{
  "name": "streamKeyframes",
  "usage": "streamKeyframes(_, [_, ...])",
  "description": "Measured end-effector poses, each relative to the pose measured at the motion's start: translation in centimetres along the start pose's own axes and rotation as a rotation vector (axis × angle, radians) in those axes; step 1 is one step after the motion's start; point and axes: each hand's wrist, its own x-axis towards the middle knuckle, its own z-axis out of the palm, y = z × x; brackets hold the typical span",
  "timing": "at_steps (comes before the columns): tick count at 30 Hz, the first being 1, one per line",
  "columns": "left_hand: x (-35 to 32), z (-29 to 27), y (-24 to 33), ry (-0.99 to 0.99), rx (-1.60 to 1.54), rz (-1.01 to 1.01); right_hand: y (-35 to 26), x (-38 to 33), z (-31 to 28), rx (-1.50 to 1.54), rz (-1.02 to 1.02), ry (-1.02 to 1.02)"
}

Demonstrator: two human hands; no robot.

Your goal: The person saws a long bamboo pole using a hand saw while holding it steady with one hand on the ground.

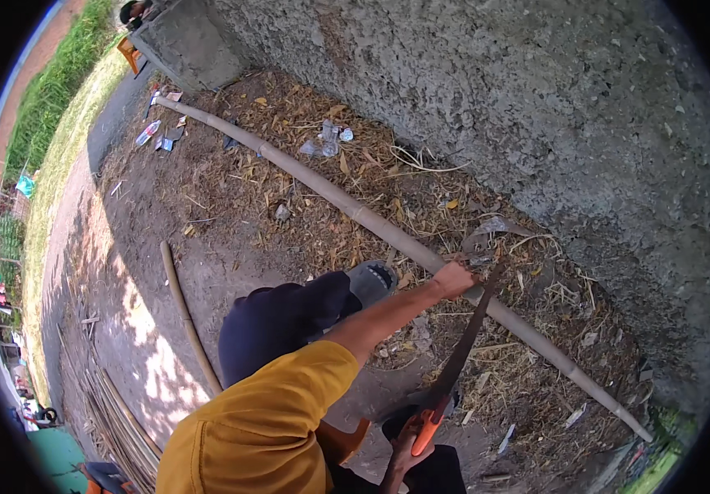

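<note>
A long, pale bamboo pole [326, 191] lies slantwise over the ground, from the far left to the near right. My left hand [453, 278] grips it right of the middle, arm stretched out in a yellow sleeve. In my right hand [409, 446], low in the picture, is the orange handle of a handsaw [460, 356]. Its long, rust-brown blade slopes up and away, the tip end crossing the pole just right of my left hand. Whether the teeth touch the bamboo I cannot tell.
A rough grey wall [486, 107] runs along the back and right. Dry leaves and plastic scraps [327, 140] litter its foot. A shorter bamboo piece [180, 309] and a heap of thin sticks [120, 424] lie left. Far left, a person [136, 13] is near an orange chair [129, 54].
</note>
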Motion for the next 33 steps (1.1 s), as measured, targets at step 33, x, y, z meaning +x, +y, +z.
streamKeyframes(33, [0.7,-0.5,-1.3,-0.142,0.039,-0.074,-1.1,3.4,4.0,0.041,-0.021,0.189])
